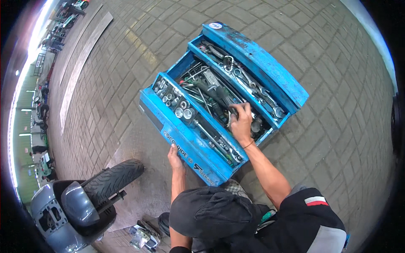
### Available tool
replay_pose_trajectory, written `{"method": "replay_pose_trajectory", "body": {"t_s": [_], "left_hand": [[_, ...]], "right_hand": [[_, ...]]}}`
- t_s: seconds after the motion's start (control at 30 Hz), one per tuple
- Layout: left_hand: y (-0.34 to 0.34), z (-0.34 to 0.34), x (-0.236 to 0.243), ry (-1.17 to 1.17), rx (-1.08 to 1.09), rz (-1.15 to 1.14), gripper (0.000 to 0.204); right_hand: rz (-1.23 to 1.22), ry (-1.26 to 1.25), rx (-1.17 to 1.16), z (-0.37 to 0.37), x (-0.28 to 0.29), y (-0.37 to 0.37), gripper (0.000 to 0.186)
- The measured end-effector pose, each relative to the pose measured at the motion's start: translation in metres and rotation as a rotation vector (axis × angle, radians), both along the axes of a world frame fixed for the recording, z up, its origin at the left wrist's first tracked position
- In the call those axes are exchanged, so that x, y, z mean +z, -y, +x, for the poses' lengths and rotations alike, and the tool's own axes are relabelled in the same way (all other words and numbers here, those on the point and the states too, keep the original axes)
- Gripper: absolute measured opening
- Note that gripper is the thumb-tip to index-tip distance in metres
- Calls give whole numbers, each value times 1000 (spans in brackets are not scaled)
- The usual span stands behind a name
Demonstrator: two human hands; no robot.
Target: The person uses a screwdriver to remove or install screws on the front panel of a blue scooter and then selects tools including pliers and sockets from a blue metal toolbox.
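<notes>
One blue toolbox (198, 145) lies open on paving, right hand (241, 122) reaching among its tools with fingers curled, grasp unclear, left hand (175, 158) flat against its front.

The right hand (241, 123) sits just right of the frame's centre, forearm bare and stretched up from the lower right, fingers curled downward, a thin band at the wrist. The left hand (175, 158), lower centre, lies flat, fingers pointing upward.
</notes>
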State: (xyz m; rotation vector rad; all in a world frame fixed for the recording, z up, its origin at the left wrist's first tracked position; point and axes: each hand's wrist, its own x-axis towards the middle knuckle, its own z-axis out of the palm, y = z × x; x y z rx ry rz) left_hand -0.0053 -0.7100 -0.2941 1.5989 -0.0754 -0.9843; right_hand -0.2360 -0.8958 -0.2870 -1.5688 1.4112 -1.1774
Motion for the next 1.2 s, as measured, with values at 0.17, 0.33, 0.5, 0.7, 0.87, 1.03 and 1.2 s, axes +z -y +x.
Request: {"method": "replay_pose_trajectory", "body": {"t_s": [0.17,0.33,0.5,0.7,0.87,1.03,1.2], "left_hand": [[-8,9,-7,17,-31,25,48],[1,3,-1,67,-75,83,51],[-1,16,6,162,-155,255,44],[30,5,80,772,-213,54,26],[58,-33,206,491,-651,-278,37],[67,-48,256,411,-781,-424,45],[54,-56,260,410,-696,-359,33]], "right_hand": [[132,172,178,-9,37,-11,51],[389,692,370,-34,51,-14,58],[367,751,478,-55,93,-8,60],[527,883,581,-66,117,-27,60],[764,998,758,-43,131,-63,59],[944,1188,895,-26,144,-86,62],[1180,1392,1008,-26,145,-93,62]]}}
